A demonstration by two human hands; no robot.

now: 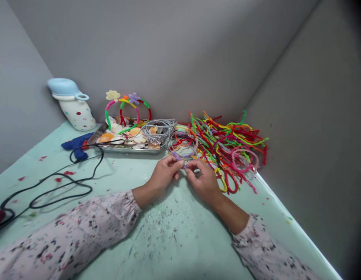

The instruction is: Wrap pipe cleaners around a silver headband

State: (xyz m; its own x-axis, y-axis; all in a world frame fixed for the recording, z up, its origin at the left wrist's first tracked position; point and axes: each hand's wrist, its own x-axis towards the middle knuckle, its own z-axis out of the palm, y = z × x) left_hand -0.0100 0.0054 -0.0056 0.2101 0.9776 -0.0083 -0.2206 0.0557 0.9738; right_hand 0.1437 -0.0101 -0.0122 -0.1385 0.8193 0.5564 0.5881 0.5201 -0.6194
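Near the middle of the table, my left hand (166,175) pinches a small purple fuzzy piece (177,156) at the lower edge of a wire ring (172,147). My right hand (202,178) is closed at the same spot, its thumb and fingertips pressed together around the other end of the piece. The fingertips of both hands nearly meet. Part of the ring is wrapped in purple and pink, while grey wire shows elsewhere. Just behind the hands, the ring overlaps the edge of a pile of colourful pipe cleaners (224,142).
A metal tray (134,151) holds shells, coiled grey wire (158,128) and two flower-topped hoops (107,116). To the left are a blue glue gun (77,144), black cable (72,181) and a white bottle (77,112). Walls stand behind and right.
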